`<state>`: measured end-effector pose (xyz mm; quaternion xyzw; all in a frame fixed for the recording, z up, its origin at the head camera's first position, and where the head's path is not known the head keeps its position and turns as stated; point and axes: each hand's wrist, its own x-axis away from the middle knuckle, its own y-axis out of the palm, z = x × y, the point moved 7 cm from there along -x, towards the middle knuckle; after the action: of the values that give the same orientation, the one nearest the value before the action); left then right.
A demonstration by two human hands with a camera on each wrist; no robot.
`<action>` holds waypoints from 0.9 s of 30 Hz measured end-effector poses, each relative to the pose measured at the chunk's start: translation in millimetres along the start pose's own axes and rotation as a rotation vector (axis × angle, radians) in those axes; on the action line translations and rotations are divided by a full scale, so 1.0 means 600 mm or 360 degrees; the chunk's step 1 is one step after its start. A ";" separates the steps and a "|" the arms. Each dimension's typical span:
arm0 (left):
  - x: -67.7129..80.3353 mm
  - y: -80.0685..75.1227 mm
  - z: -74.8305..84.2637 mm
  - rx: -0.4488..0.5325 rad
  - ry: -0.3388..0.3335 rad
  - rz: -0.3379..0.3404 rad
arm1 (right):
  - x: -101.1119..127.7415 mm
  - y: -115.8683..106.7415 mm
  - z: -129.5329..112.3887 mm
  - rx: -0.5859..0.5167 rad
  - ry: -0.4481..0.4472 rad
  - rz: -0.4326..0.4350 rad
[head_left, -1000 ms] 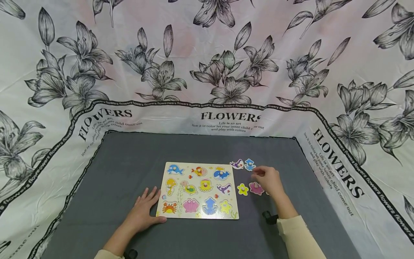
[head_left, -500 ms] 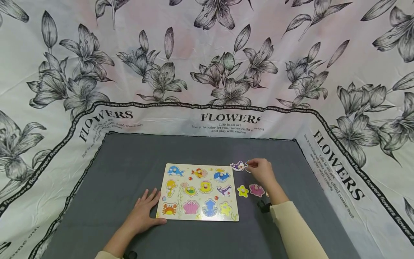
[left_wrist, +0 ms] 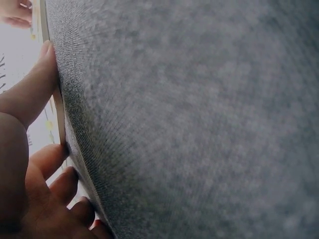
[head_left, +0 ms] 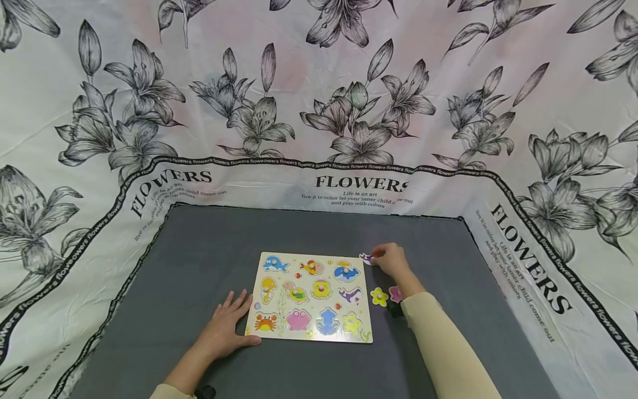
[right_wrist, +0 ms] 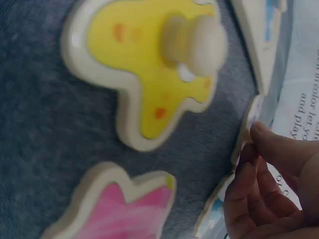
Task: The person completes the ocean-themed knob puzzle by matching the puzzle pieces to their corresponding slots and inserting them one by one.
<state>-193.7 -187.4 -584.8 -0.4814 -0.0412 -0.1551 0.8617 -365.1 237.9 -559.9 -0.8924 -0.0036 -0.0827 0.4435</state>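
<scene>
A wooden peg puzzle board (head_left: 279, 308) with sea-animal pictures lies flat on the grey cloth. My left hand (head_left: 224, 327) rests at its lower left corner, fingers spread along the left side and thumb at the near edge. Past the board's upper right corner, my right hand (head_left: 394, 264) pinches a purple fish-shaped puzzle piece (head_left: 365, 258) between thumb and fingertips. In the right wrist view, the purple piece (right_wrist: 254, 110) stays low at the cloth, its knob hidden by the fingers. A blue-marked piece (right_wrist: 214, 214) lies partly under that hand.
Right of the board lie a yellow star piece (head_left: 379, 296) with a knob and a pink shell piece (head_left: 395, 293), partly hidden by the right forearm. Grey cloth (head_left: 299, 230) surrounds the board. White flower-printed fabric (head_left: 349, 111) rises behind and at both sides.
My right hand has moved left, from beside the blue squid piece, across it, to the purple fish piece, which it now pinches. The left hand keeps its place at the board. The head view shifts slightly.
</scene>
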 end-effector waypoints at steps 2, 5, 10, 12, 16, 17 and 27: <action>0.000 0.001 0.001 0.0000 0.0000 0.0003 | -0.001 0.002 -0.001 0.0043 -0.0008 0.0010; 0.001 0.000 0.001 0.0006 -0.0004 0.0009 | -0.001 0.004 -0.006 0.0077 -0.0027 0.0012; 0.001 -0.001 0.001 0.0010 -0.0012 0.0000 | 0.007 -0.002 -0.016 0.0106 -0.0102 0.0056; 0.000 -0.001 0.001 0.0006 -0.0011 -0.0010 | 0.014 -0.012 -0.021 0.0100 -0.0148 0.0120; -0.002 -0.001 0.000 0.0003 -0.0005 -0.0008 | 0.038 -0.029 -0.039 0.0055 -0.0206 0.0170; -0.002 -0.002 0.001 0.0001 -0.0007 -0.0006 | 0.047 -0.030 -0.044 0.0042 -0.0211 0.0148; -0.002 -0.003 0.003 -0.0001 -0.0011 -0.0013 | 0.139 0.007 -0.070 0.0008 -0.0306 -0.0023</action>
<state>-195.1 -186.4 -582.6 -0.4820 -0.0462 -0.1571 0.8607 -288.6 196.7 -525.9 -0.8952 -0.0529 0.0000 0.4426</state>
